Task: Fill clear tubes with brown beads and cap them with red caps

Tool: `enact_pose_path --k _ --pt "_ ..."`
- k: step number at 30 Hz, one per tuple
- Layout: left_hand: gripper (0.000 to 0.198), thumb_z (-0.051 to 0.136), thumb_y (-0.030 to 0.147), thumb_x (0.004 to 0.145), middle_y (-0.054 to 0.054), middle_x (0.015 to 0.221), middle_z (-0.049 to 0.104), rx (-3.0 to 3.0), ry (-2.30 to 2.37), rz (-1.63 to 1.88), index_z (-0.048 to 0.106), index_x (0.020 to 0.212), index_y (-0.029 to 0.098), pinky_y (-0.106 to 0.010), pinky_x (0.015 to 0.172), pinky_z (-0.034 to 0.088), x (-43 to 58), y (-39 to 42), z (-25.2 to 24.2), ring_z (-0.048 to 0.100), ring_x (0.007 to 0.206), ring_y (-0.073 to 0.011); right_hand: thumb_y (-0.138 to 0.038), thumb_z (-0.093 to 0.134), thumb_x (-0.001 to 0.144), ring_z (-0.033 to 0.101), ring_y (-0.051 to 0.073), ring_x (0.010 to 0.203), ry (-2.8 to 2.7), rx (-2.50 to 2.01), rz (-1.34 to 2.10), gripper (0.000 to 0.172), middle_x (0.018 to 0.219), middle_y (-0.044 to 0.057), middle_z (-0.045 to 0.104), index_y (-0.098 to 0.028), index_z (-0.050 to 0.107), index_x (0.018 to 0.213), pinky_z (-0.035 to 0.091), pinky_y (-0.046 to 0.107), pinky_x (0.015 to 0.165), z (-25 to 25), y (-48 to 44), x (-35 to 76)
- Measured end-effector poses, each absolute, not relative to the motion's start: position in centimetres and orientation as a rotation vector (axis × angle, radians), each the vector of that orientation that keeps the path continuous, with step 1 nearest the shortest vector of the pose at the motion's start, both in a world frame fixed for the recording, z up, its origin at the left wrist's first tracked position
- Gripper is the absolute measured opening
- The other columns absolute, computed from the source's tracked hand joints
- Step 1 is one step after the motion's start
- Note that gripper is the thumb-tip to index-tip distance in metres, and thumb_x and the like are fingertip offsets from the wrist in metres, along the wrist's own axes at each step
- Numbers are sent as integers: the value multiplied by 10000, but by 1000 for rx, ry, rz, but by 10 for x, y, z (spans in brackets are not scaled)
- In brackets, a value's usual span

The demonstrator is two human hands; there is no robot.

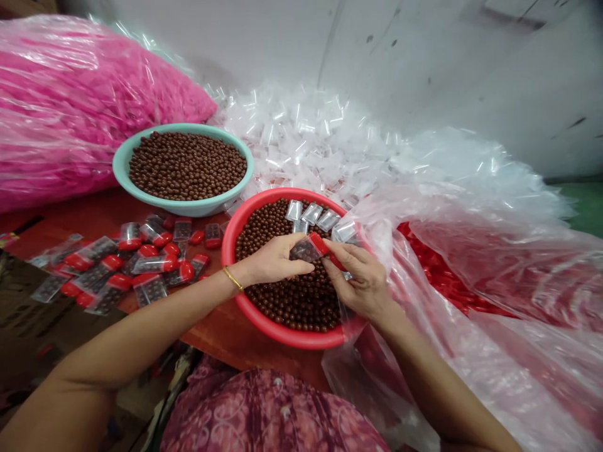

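Note:
Over the red basin (229, 276) of small brown balls (292, 307), my left hand (273, 258) grips a clear plastic case (304, 250) with dark balls inside. My right hand (355, 273) pinches the red cap (319, 243) at the case's right end. Whether the cap is fully seated is hidden by the fingers. Several clear empty cases (311, 213) lie on the balls at the basin's far side, just beyond my hands. A gold bangle (233, 278) circles my left wrist.
Filled red-capped cases (149, 289) lie heaped at the left. Behind them stands a light-green basin (123, 169) of brown balls. A bag of pink pieces (94, 100), a pile of clear cases (301, 138) and an open plastic bag with red pieces (438, 276) surround the basins.

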State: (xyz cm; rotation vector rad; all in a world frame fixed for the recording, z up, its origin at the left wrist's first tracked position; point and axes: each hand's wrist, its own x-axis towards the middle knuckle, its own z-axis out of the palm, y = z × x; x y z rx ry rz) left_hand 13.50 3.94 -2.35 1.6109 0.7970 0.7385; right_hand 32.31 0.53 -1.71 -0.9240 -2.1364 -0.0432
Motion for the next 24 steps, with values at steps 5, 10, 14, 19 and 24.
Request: enact_pose_path --k 5,10,14,19,24 --pt "298 621 240 677 -7 813 611 1637 783 770 592 946 116 -257 707 443 137 39 -23 538 731 -128 -89 556 839 652 174 756 -2275 -882 -228 549 887 78 708 -185 453 1370 528 323 717 -8 6 326" --pt "169 585 234 657 43 644 490 1617 828 741 553 784 127 -209 552 360 137 39 -23 432 587 -83 -109 501 875 562 138 606 -2381 -840 -184 568 744 45 628 -163 372 1425 476 253 548 -11 5 325" --pt "145 572 238 630 49 616 452 1663 870 719 543 728 135 -202 527 331 136 39 -24 406 577 -81 -129 487 880 568 136 610 -2373 -776 -147 512 746 55 634 -135 420 1388 474 248 550 -13 4 326" --pt "111 556 237 610 53 581 438 1742 885 611 525 675 153 -203 501 308 139 35 -19 394 547 -82 -279 445 930 501 100 492 -2129 -971 214 251 558 -5 550 -180 674 908 415 236 506 -3 6 322" --pt "118 571 221 578 54 538 433 1980 912 499 467 592 167 -212 475 295 139 34 -15 389 496 -82 -589 226 928 506 119 584 -1581 -1177 918 535 679 2 532 -206 591 1010 452 261 569 -15 21 294"
